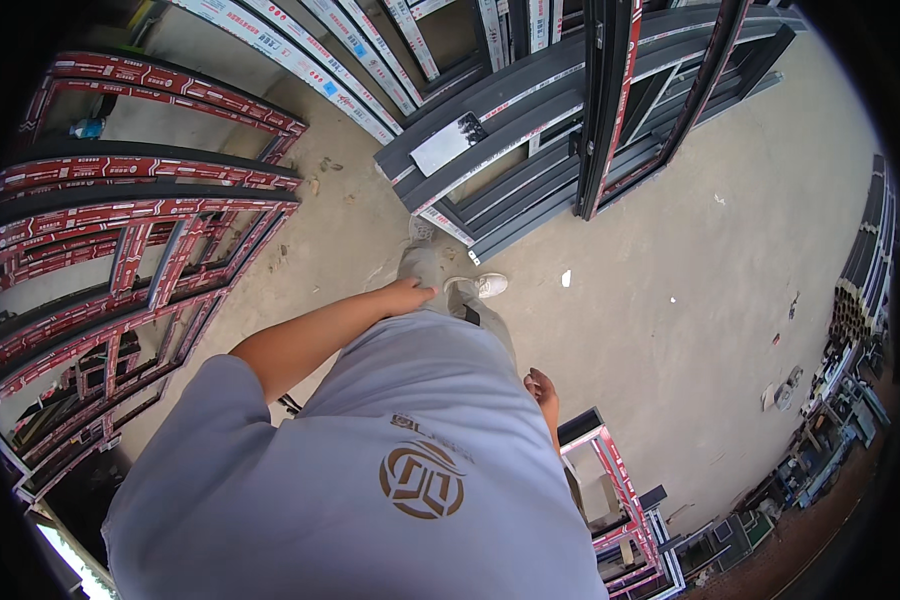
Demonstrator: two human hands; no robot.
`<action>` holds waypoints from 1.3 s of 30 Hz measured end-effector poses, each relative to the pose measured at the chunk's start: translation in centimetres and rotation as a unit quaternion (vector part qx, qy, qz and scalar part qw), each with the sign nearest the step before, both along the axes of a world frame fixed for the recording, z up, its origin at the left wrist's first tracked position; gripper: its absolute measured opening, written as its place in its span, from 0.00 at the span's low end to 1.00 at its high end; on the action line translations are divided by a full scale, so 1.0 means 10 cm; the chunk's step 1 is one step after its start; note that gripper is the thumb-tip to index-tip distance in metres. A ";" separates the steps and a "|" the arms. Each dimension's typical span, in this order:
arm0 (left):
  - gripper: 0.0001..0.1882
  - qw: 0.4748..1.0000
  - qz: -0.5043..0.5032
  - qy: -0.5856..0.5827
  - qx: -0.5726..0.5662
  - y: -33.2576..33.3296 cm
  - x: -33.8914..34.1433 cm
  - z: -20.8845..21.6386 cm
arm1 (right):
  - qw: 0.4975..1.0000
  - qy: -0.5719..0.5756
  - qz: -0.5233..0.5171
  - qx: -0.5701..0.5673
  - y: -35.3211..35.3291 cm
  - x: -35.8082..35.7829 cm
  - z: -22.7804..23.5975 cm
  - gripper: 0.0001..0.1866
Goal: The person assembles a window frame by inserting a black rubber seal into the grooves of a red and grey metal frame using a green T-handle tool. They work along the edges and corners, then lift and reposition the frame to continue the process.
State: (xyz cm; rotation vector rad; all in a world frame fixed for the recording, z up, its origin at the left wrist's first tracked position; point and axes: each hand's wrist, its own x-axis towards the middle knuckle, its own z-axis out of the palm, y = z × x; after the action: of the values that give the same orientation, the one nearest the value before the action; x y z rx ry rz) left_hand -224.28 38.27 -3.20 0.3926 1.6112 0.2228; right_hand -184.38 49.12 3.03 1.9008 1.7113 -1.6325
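Observation:
In front of my trouser leg (422, 264) is my left hand (408, 297), its fingers curled and pointing right; the palm side is hidden. My right hand (542, 390) hangs beside my right hip with bent fingers drawn together. A small pale bit shows at its fingertips, too small to name. Ahead of my feet stands a stack of dark grey frames (530, 115), apart from both hands. A flat white rectangular piece with a dark patch (448, 144) lies on top of it. One shoe (490, 286) is on the floor ahead of my right hand.
Window frames with red film (150, 205) stand in rows at the left. An upright dark frame (602, 110) rises from the far stack. Another red-edged frame (615, 470) is close behind my right hand. Long profiles (860, 260) lie along the right edge; scraps (566, 278) dot the floor.

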 end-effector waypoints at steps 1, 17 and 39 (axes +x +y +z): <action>0.46 0.999 -0.024 0.023 0.020 0.16 0.09 0.15 | 1.000 0.015 0.000 0.023 0.21 -0.06 0.10 0.24; 0.50 0.657 -0.343 0.199 0.641 2.09 2.07 2.39 | 0.835 0.397 -0.378 0.059 2.20 -0.70 1.35 0.21; 0.36 0.477 -0.404 0.055 0.779 3.35 3.23 2.89 | 0.779 0.304 -0.471 0.281 2.50 0.87 2.12 0.16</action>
State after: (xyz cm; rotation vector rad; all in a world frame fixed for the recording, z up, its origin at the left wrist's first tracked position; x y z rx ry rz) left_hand -191.96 71.72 25.71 2.5356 0.6497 0.9108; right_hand -175.69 74.13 24.22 3.1504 1.6222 -2.4810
